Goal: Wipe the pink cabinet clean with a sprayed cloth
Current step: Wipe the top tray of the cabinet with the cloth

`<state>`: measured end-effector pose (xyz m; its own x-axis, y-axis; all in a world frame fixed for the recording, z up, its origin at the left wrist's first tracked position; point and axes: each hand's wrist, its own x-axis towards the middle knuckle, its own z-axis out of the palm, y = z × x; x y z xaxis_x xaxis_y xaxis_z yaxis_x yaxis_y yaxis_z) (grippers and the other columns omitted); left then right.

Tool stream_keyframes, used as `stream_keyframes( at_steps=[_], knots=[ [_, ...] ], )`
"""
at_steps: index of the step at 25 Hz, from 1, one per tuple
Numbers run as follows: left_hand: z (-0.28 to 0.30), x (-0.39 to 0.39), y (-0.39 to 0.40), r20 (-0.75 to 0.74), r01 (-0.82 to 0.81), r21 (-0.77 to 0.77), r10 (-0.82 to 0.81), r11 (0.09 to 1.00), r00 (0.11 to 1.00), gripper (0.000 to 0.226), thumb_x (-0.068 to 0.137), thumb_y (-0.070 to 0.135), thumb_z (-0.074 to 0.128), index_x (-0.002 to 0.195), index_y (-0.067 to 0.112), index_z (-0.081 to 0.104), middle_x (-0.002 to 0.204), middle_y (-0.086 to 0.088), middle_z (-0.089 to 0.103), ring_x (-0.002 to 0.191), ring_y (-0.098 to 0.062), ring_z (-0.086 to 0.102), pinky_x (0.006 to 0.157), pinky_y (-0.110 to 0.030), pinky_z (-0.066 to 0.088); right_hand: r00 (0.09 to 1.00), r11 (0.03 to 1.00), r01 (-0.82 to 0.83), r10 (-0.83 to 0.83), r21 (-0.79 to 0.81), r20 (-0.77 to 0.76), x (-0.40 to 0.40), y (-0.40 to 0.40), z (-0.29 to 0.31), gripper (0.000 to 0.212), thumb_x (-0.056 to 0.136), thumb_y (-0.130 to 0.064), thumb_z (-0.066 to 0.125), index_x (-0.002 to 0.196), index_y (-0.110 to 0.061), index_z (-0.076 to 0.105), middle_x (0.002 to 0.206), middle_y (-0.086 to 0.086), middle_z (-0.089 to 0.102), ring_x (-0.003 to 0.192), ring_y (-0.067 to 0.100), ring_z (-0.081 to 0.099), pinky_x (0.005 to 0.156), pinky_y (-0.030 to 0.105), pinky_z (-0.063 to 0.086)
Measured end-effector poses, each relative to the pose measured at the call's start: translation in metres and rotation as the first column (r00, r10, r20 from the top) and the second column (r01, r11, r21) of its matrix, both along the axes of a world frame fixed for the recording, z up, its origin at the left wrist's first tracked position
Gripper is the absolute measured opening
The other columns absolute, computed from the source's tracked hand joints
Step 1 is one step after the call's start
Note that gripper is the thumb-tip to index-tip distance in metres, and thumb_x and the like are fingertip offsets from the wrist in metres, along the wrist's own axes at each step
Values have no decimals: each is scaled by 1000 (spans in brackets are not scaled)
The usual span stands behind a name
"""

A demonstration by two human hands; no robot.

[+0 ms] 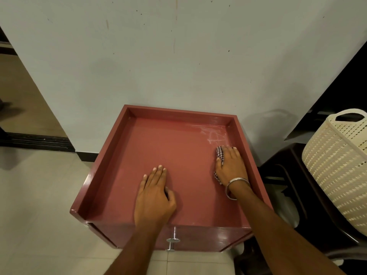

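Note:
The pink cabinet [127, 175] stands against the wall, its flat top ringed by a raised rim on three sides. My right hand [231, 165] presses a checked cloth [220, 153] flat on the top near the right rim; most of the cloth is hidden under the palm. White wet streaks [213, 134] show on the surface just beyond the cloth, at the back right corner. My left hand [154, 192] lies flat on the middle front of the top, fingers spread, holding nothing.
A cream woven plastic basket [337, 165] sits on a dark chair [288, 175] right of the cabinet. Metal knobs [173, 240] stick out of the cabinet's front. A pale wall rises behind; tiled floor [39, 215] lies to the left, with a doorway beyond.

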<state>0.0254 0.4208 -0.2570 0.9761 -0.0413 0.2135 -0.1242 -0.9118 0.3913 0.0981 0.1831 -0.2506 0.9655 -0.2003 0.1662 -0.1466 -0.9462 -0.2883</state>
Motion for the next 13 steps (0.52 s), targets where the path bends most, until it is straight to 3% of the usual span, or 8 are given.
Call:
stream_keyframes(
  at_steps=[4,7,10,13],
  knots=[
    [-2,0,-1,4,-8,10,8,1000,1000,65,81,27,35,144,15,43,152,3,38,142,-8,30,121,-31,14,999,999,36,-36,-8,-8,7,6,-1,55,93,-29,40,146,-14,33,152,4,35,144,23,22,120,39,18],
    [-2,2,-2,9,-7,19,7,1000,1000,69,78,31,26,143,14,44,152,3,39,142,-9,32,121,-32,16,999,999,-32,32,0,-9,15,19,0,56,93,-31,40,146,-16,32,153,3,34,145,23,21,120,40,18],
    [-2,1,0,6,9,11,-9,1000,1000,72,78,34,21,145,15,42,153,4,37,142,-8,29,121,-30,12,996,996,-90,90,0,3,19,21,-1,55,92,-31,40,146,-18,32,152,2,35,145,22,22,120,41,18],
    [-1,1,0,5,8,6,-8,1000,1000,72,78,34,21,145,16,41,154,5,35,143,-7,28,121,-29,10,999,999,-33,33,-6,12,26,2,-2,55,92,-30,40,145,-16,34,151,4,37,143,24,25,119,41,20]
  ],
)
